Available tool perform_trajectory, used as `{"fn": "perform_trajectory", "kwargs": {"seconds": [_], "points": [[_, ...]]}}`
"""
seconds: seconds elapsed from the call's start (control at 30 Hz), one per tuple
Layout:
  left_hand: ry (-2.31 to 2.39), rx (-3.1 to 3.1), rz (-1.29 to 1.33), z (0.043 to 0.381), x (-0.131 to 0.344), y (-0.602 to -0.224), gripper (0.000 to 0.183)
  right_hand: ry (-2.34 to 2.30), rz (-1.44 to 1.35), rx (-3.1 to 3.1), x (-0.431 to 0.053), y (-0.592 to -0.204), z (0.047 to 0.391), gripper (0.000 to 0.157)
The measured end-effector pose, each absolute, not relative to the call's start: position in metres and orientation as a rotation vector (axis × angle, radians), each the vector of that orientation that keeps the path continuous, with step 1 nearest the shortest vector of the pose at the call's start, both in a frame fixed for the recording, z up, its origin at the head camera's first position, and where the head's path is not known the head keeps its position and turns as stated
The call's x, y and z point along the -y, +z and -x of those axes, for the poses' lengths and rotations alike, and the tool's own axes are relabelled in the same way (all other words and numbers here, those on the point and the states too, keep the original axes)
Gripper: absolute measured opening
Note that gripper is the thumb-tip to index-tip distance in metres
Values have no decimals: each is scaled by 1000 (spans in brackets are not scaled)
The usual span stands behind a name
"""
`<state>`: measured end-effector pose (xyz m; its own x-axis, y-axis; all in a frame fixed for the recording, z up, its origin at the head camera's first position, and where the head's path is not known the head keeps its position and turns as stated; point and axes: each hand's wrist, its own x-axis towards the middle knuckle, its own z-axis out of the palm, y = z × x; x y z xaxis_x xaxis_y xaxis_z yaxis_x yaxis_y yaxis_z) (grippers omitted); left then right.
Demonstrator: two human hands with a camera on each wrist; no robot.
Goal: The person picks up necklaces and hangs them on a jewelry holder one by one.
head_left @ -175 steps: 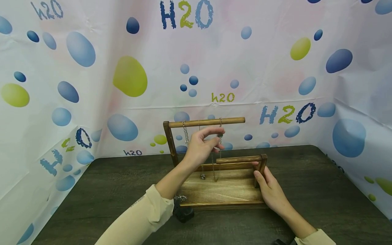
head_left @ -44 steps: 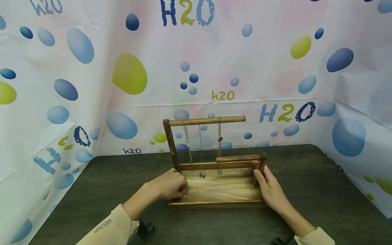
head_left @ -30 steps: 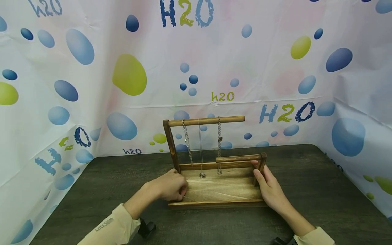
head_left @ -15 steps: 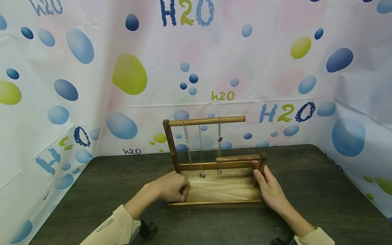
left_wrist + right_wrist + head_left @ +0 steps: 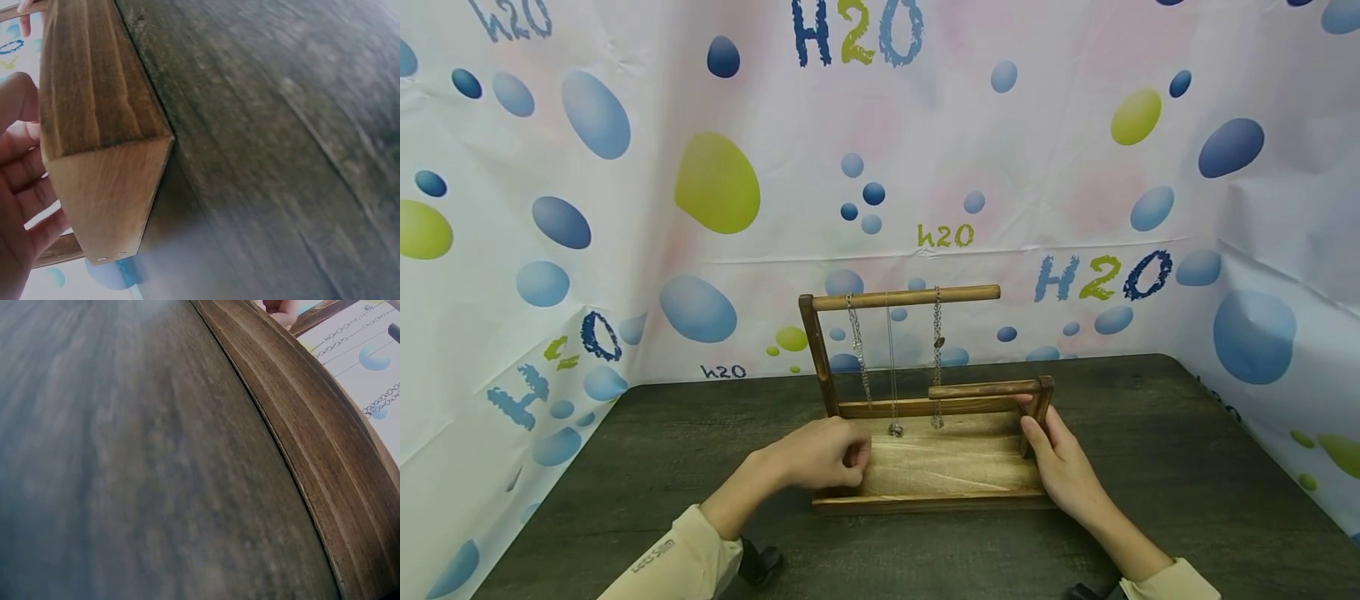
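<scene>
A wooden jewellery stand [image 5: 955,467] with a shallow tray base stands on the dark table. At the tray's left end my left hand [image 5: 823,454] lies low, fingers bent down and thumb close to the index finger. What is between those fingertips is hidden, so I cannot tell what they hold. In the left wrist view the left hand [image 5: 19,181] reaches over the tray wall [image 5: 100,81]. My right hand [image 5: 1063,462] grips the stand's right post [image 5: 1039,408]. Silver necklaces hang from the tall bar: a left chain [image 5: 856,333], a thin middle one [image 5: 892,358] and a right chain [image 5: 937,342].
A shorter bar [image 5: 985,389] juts left from the right post, in front of the right chain's lower part. The tall bar [image 5: 910,296] has a free right end. Behind the dark table [image 5: 700,450] rises a patterned backdrop [image 5: 1037,167].
My left hand has come down from the right hanging chain to the tray's left end, covering silver jewellery seen there before. Lately it shifts slightly right. My right hand stays put.
</scene>
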<state>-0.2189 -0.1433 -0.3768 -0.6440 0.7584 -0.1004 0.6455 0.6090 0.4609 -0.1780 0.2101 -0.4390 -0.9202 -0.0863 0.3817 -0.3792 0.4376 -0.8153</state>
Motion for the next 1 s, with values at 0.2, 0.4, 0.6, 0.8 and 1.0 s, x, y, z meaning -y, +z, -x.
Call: {"fn": "perform_trajectory", "kwargs": {"seconds": [0.2, 0.4, 0.6, 0.8, 1.0], "points": [[759, -2549, -1139, 221, 143, -374, 19, 1489, -413, 2402, -211, -440, 178, 39], [1034, -2476, -1078, 221, 145, -374, 10, 1495, -407, 2398, -211, -442, 179, 39], [1306, -2374, -1044, 224, 148, -375, 6, 1497, -407, 2398, -211, -443, 179, 39], [1507, -2281, -1002, 224, 147, -369, 5, 1495, -406, 2397, -211, -443, 179, 39], [1545, -2293, -947, 222, 145, -362, 6, 1498, -404, 2400, -211, -443, 179, 39]]}}
